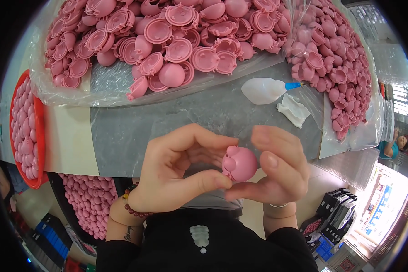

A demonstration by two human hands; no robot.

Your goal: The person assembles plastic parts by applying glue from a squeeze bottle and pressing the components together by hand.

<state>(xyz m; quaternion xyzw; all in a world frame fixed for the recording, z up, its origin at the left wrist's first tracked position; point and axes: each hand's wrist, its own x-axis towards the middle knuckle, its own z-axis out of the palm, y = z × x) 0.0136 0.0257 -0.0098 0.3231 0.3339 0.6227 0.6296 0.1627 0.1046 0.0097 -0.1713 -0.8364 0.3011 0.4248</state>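
Observation:
A round pink plastic pig-shaped shell [239,164] is pinched between both hands just above the near edge of the grey table mat [122,136]. My left hand [177,170] curls around its left side, thumb tip under it. My right hand [276,165] presses it from the right with thumb and fingers. A large heap of pink half shells [167,41] lies on clear plastic sheet across the far side of the table. A second heap of pink shells [335,59] runs down the right side.
A white squeeze bottle with a blue nozzle [265,89] lies on the mat beside a crumpled white cloth [293,110]. A red basin of pink balls [25,131] stands at left. More pink pieces fill a bin [90,199] below the table. Another person [392,147] sits far right.

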